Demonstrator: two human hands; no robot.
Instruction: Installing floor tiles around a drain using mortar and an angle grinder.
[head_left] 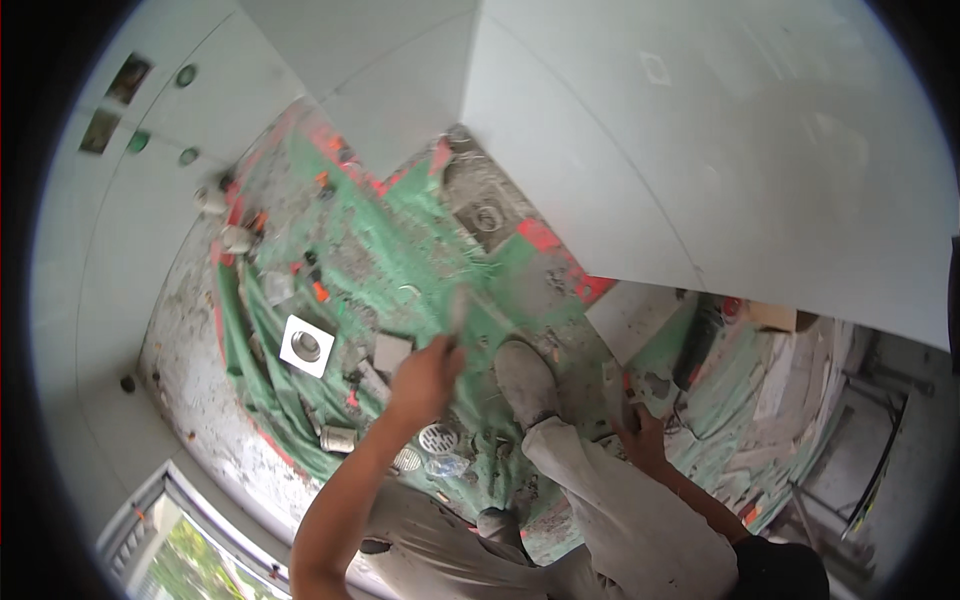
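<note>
My left hand [425, 382] is closed around a slim, greyish tool [459, 308] that points away from me; motion blurs it, so its kind is unclear. Low on the right, beside my shoe, my right hand [643, 442] grips a flat grey tool with a blade-like end [613, 388]. Next to my left hand lies a small square tile piece [392, 352]. A white square plate with a round metal drain [306, 346] rests farther left. Nearer to me are a round slotted drain cover [438, 438] and a clear plastic bag [447, 466].
A crumpled, dirty green sheet [390, 235] covers much of the floor. Beyond it, a bare recess holds a round drain opening [487, 218]. Large pale wall panels [740, 150] stand right and ahead. A dark cylindrical object [698, 345] and cardboard box [775, 317] sit at right.
</note>
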